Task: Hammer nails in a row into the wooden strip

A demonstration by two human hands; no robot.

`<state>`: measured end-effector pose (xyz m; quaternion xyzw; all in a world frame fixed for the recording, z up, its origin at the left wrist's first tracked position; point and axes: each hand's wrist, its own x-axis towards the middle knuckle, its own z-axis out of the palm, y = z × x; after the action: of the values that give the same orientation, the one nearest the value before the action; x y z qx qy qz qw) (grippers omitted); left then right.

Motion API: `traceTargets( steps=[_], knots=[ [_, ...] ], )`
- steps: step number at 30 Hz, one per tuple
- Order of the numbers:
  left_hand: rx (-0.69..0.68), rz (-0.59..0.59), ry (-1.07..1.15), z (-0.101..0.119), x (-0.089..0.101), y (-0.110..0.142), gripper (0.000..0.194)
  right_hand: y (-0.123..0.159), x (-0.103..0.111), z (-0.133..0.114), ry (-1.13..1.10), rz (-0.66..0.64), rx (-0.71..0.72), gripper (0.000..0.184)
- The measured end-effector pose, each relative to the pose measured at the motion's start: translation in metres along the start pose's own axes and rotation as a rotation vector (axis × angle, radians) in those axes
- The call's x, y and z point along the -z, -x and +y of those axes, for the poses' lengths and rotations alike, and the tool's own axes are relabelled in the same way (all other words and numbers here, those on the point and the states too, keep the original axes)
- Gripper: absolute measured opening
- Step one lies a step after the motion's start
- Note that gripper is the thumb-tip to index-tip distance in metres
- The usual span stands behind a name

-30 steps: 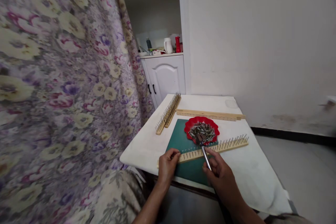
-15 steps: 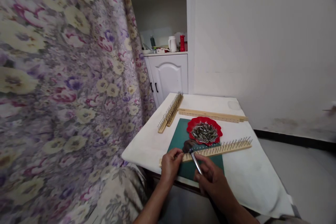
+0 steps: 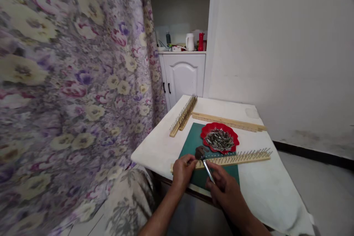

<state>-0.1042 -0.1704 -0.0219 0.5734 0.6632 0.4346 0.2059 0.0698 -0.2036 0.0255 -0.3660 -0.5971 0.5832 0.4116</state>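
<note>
My right hand (image 3: 222, 186) is closed around the handle of a hammer (image 3: 207, 170), its dark head raised slightly over a wooden strip (image 3: 249, 159). A row of nails stands upright or slightly tilted along that strip. At the strip's left part, my left hand (image 3: 183, 171) is closed, thumb and forefinger pinching what appears to be a nail, mostly hidden by the fingers. Just behind the strip sits a red scalloped bowl (image 3: 204, 129) full of loose nails (image 3: 219, 140). A green mat (image 3: 193, 137) lies under the bowl and part of the strip.
Two nail-studded strips (image 3: 184, 116) lie at the table's back left. More wooden strips (image 3: 229, 121) rest behind the bowl. The white-covered table (image 3: 265, 191) has a floral curtain (image 3: 96, 81) to its left and a wall (image 3: 276, 62) beyond.
The view has shifted a little, so the table and its things sit slightly further right. The hammer head shows a little higher over the strip; both hands keep their holds.
</note>
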Motion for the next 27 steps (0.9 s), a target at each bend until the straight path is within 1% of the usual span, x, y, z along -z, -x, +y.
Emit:
traceTargets(
  steps=[5,9,13,22,27],
  knots=[
    [-0.002,-0.005,0.015,0.000,0.000,0.000,0.015,0.001,-0.001,0.001,-0.008,-0.032,-0.031,0.043],
    [-0.011,-0.002,0.020,0.001,0.000,0.000,0.015,0.002,0.000,0.002,-0.001,-0.034,-0.003,0.042],
    [-0.006,-0.002,0.010,-0.001,-0.001,0.001,0.015,0.002,0.001,0.003,0.032,-0.052,-0.007,0.041],
    [0.024,-0.017,0.019,0.004,0.002,0.001,0.014,0.009,0.002,-0.007,-0.027,-0.026,0.021,0.042],
    [0.004,-0.007,0.008,-0.001,-0.001,0.001,0.013,0.005,0.001,-0.002,0.032,-0.033,0.023,0.040]
  ],
)
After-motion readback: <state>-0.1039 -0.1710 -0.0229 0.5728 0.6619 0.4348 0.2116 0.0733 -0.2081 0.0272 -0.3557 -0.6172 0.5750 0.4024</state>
